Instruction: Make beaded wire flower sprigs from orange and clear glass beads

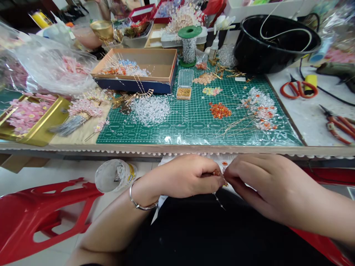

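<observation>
My left hand is closed in a pinch on a small beaded spray with orange and clear beads, held above my lap. A thin beaded strand hangs below its fingertips. My right hand meets it from the right, its thumb and fingers pinched together at the spray's edge; what sits between those fingertips is hidden. On the green cutting mat beyond lie a heap of orange beads, a pile of clear beads and a bunch of finished bead sprays on wire stems.
A blue-sided box, a green wire spool and a black basin stand at the back. Red-handled scissors and pliers lie right. A gold tray is left; a white tub and red stool are below.
</observation>
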Demonstrator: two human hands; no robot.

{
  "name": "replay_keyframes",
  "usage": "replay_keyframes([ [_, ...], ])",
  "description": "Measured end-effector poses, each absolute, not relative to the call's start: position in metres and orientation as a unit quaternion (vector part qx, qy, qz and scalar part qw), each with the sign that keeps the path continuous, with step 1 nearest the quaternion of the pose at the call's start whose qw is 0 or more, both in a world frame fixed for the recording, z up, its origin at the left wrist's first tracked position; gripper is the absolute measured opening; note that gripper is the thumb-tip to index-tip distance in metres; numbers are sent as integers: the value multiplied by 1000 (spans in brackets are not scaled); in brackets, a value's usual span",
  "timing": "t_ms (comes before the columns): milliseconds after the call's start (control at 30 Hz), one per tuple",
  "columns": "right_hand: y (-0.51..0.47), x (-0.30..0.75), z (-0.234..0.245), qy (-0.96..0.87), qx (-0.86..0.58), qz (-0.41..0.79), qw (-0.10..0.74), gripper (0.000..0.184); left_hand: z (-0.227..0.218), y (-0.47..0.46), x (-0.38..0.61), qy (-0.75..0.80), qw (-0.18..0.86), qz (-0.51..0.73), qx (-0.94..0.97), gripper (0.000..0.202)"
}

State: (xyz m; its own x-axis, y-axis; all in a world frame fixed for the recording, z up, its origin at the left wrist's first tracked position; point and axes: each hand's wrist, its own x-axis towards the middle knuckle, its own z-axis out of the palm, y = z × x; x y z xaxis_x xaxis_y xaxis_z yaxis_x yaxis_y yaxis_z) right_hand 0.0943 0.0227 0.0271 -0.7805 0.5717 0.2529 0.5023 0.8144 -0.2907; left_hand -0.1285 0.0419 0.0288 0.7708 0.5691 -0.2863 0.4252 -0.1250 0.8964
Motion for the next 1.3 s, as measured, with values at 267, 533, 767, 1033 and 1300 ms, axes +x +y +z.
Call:
replay_keyframes([
  [267,14,96,20,-912,-338,174,153,18,31,39,-125,344,545,49,763,25],
  [533,30,98,29,-791,-421,443,17,9,33,45,-125,260,599,-3,757,28],
  [767,24,99,22,-643,-474,601,18,26,27,51,-128,257,618,29,742,30],
  [1033,14,99,12,-499,-467,714,154,21,29,48,-135,317,655,101,679,15],
  [1300,7,96,12,-391,-459,776,182,23,30,49,-132,344,589,92,725,11],
])
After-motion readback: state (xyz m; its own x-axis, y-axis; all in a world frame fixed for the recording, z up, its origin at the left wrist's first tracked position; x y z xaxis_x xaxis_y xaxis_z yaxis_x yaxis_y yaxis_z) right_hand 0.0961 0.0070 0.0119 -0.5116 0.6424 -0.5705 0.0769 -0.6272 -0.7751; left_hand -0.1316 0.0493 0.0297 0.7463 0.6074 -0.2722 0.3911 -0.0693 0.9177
